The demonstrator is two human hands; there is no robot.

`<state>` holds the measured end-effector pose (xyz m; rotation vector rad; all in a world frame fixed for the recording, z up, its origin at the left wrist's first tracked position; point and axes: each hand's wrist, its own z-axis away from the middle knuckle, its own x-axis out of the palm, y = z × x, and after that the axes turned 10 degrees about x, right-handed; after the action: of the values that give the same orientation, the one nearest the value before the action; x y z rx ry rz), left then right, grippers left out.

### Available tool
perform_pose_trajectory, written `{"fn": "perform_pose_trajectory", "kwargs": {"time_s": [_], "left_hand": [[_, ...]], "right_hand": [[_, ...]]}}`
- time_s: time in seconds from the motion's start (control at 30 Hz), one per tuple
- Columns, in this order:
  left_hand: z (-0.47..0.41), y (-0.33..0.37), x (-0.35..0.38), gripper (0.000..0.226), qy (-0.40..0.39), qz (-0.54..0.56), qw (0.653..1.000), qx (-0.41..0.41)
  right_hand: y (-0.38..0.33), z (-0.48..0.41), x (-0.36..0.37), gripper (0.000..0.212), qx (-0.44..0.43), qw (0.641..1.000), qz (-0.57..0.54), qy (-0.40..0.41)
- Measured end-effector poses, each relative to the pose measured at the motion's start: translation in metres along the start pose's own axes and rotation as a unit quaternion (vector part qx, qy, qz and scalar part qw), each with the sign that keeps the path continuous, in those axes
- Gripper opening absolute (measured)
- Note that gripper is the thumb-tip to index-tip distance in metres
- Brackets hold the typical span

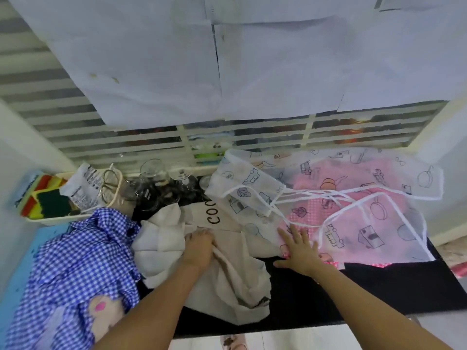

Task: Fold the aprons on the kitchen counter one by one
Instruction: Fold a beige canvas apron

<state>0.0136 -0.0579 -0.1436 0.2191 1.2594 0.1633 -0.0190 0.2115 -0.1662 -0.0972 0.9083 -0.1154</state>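
4 aprons are lying on the black bench (379, 289). A blue checked apron (75, 261) is sitting crumpled at the left, spilling over the front edge. A cream apron (227, 271) with dark lettering is lying rumpled in the middle, touching it. A sheer white apron (374, 223), printed with houses and pans, is spreading flat at the right, its white ties (316, 192) trailing across it, covering a pink checked apron (330, 261).
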Motion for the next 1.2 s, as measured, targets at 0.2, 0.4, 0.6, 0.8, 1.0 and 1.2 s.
{"fn": "perform_pose_trajectory", "kwargs": {"time_s": [0.2, 0.4, 0.6, 0.8, 1.0, 1.2], "left_hand": [[0.011, 0.050, -0.039, 0.013, 0.151, 0.164, 0.972, -0.067], [0.057, 0.101, -0.100, 0.031, 0.288, 0.144, 0.946, -0.032], [0.106, 0.128, -0.149, 0.026, 0.350, 0.124, 0.926, -0.072], [0.154, 0.126, -0.194, 0.015, -0.053, 0.145, 0.974, -0.166], [0.167, 0.116, -0.186, 0.030, -0.031, 0.225, 0.960, -0.162], [0.189, 0.095, -0.137, 0.030, -0.021, 0.207, 0.966, -0.156]], "right_hand": [[-0.025, 0.041, -0.039, 0.112, -0.047, 0.991, -0.128, 0.000], [-0.015, 0.075, -0.049, 0.064, -0.121, 0.963, -0.230, -0.070], [-0.008, 0.123, -0.093, 0.015, -0.243, 0.889, -0.364, -0.131], [0.016, 0.202, -0.151, 0.028, -0.343, 0.908, -0.233, 0.062], [0.058, 0.229, -0.137, 0.037, -0.197, 0.978, 0.032, 0.054], [0.124, 0.240, -0.102, 0.031, -0.082, 0.990, -0.090, -0.072]]}}
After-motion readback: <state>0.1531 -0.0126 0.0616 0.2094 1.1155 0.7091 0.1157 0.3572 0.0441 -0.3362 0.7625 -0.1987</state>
